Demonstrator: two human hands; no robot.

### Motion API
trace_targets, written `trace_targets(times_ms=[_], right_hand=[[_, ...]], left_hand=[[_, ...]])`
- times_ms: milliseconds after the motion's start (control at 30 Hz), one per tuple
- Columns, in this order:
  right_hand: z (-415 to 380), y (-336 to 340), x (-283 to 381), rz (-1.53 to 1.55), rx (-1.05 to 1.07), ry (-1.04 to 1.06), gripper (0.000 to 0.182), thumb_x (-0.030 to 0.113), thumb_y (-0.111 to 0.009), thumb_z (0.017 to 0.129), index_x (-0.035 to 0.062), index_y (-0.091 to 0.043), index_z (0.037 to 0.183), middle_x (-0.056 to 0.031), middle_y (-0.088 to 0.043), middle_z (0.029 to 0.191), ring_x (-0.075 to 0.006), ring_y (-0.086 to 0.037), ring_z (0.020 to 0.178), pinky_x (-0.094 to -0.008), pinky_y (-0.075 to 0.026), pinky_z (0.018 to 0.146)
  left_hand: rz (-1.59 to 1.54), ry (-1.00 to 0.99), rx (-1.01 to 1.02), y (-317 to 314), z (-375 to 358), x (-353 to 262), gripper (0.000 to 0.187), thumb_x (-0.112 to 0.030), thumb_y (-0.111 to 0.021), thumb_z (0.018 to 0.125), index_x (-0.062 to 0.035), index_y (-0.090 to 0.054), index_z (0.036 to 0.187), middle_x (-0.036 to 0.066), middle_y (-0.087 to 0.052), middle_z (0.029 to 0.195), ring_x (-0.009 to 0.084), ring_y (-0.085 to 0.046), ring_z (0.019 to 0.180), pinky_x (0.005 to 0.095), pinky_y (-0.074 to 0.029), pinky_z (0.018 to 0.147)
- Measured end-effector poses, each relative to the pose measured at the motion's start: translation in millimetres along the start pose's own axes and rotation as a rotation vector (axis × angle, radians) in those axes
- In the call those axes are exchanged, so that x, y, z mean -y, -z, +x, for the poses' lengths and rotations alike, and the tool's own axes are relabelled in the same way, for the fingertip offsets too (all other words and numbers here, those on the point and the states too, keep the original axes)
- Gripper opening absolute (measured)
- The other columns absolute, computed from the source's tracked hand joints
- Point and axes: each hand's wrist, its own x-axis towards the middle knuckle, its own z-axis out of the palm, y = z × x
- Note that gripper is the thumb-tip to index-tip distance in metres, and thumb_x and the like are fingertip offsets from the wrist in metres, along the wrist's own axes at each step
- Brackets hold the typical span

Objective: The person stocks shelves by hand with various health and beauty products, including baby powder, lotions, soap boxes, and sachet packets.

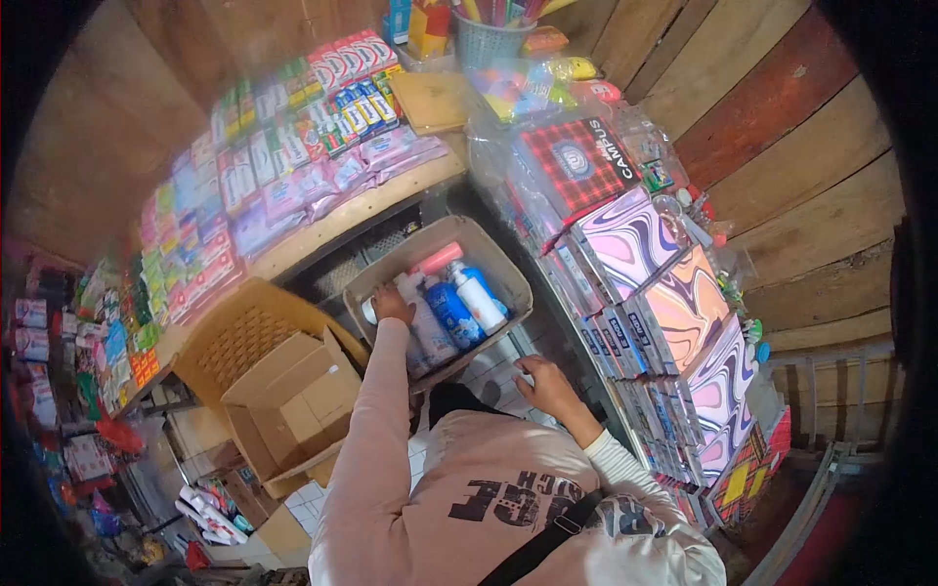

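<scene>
A grey-brown bin point(518, 256) in front of me holds several bottles. Among them are a blue bottle point(451, 311), a white bottle with a blue top point(479, 301) and a pink item point(438, 258) near the far rim. My left hand point(392, 304) reaches inside at the bin's left side, touching the pale items there; its fingertips are partly lost among them, and whether it grips one is unclear. Just outside the bin's near right corner, my right hand point(545, 385) hovers with curled fingers slightly apart and nothing in them.
An open cardboard box point(293, 400) sits in a yellow woven basket point(244, 332) at left. Packets and boxes cover a wooden shelf point(337, 217) behind. Stacked notebooks point(684, 313) stand close on the right, below a plank wall point(811, 205). A light blue-grey basket point(491, 44) is at the back.
</scene>
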Motion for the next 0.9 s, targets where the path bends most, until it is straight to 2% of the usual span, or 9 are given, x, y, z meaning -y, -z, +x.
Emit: trace_targets(times_ms=[100,233,367,467,567,667,800,867,900], right_hand=[[-3.1,4.6,1.5,0.057,-0.041,-0.175,0.029,0.010,-0.067,0.084,-0.0037,-0.065,0.110,-0.0235,-0.066,0.109,-0.0398,-0.066,0.096,-0.0429,-0.053,0.084],[-3.5,10.8,4.7,0.057,-0.067,-0.290,0.029,0.011,-0.068,0.085,-0.0039,-0.065,0.109,-0.0238,-0.066,0.108,-0.0392,-0.066,0.095,-0.0422,-0.054,0.082],[-6.7,5.5,1.4,0.076,-0.136,-0.308,0.029,0.013,-0.069,0.086,-0.0040,-0.065,0.109,-0.0238,-0.067,0.105,-0.0388,-0.067,0.092,-0.0412,-0.054,0.080],[-1.8,2.7,-0.4,0.107,-0.161,-0.301,0.029,0.014,-0.069,0.086,-0.0045,-0.065,0.108,-0.0232,-0.068,0.102,-0.0374,-0.068,0.090,-0.0402,-0.054,0.079],[3.7,-0.3,1.3,0.181,-0.187,-0.301,0.032,0.015,-0.071,0.085,-0.0054,-0.065,0.109,-0.0222,-0.068,0.099,-0.0353,-0.068,0.088,-0.0396,-0.054,0.078],[17.2,4.6,6.8,0.230,-0.139,-0.318,0.045,0.020,-0.075,0.082,-0.0058,-0.062,0.116,-0.0204,-0.068,0.100,-0.0326,-0.068,0.091,-0.0386,-0.053,0.081],[40.8,5.8,30.0,0.272,-0.192,-0.170,0.071,0.025,-0.084,0.074,-0.0039,-0.053,0.130,-0.0145,-0.066,0.110,-0.0270,-0.064,0.101,-0.0362,-0.050,0.090],[52.0,6.8,41.0,0.558,-0.223,-0.131,0.077,0.025,-0.087,0.070,-0.0022,-0.050,0.132,-0.0115,-0.064,0.114,-0.0239,-0.062,0.104,-0.0358,-0.048,0.094],[54.5,9.0,45.1,0.700,-0.237,-0.113,0.081,0.024,-0.089,0.068,-0.0014,-0.048,0.133,-0.0100,-0.063,0.116,-0.0224,-0.061,0.106,-0.0356,-0.047,0.095]], left_hand=[[-0.073,0.068,0.213,-4.4,13.0,-2.8,0.102,-0.043,-0.081,0.073,-0.0026,-0.028,0.151,0.017,-0.034,0.152,0.0334,-0.032,0.141,0.0486,-0.028,0.117],[-0.079,0.092,0.184,-10.8,22.5,-0.6,0.105,-0.044,-0.080,0.073,-0.0040,-0.024,0.152,0.018,-0.035,0.151,0.0346,-0.032,0.141,0.0506,-0.026,0.117],[0.096,-0.061,0.112,-30.0,42.3,11.8,0.093,-0.045,-0.081,0.071,-0.0013,-0.039,0.142,0.021,-0.048,0.142,0.0371,-0.047,0.132,0.0466,-0.037,0.111],[-0.126,-0.240,0.200,-9.8,42.7,19.0,0.089,-0.048,-0.079,0.072,-0.0008,-0.044,0.139,0.023,-0.057,0.130,0.0408,-0.055,0.121,0.0492,-0.041,0.107],[-0.180,-0.165,0.200,16.1,28.6,-7.6,0.084,-0.048,-0.078,0.073,-0.0016,-0.047,0.135,0.025,-0.061,0.122,0.0424,-0.059,0.115,0.0507,-0.044,0.102],[-0.475,-0.398,0.095,80.6,-9.2,-47.4,0.066,-0.041,-0.080,0.074,-0.0051,-0.057,0.125,0.020,-0.067,0.114,0.0365,-0.066,0.103,0.0457,-0.050,0.092],[-1.125,-0.552,0.413,128.7,-49.6,-101.4,0.046,-0.034,-0.076,0.084,-0.0027,-0.063,0.116,0.018,-0.070,0.106,0.0322,-0.068,0.099,0.0412,-0.052,0.084],[-1.218,-0.582,0.450,140.9,-73.3,-129.8,0.041,-0.028,-0.074,0.086,-0.0023,-0.063,0.115,0.017,-0.071,0.101,0.0312,-0.069,0.094,0.0394,-0.052,0.084],[-1.226,-0.693,0.420,142.6,-84.5,-140.7,0.036,-0.019,-0.068,0.090,0.0010,-0.061,0.119,0.013,-0.069,0.105,0.0219,-0.066,0.094,0.0368,-0.051,0.084]])
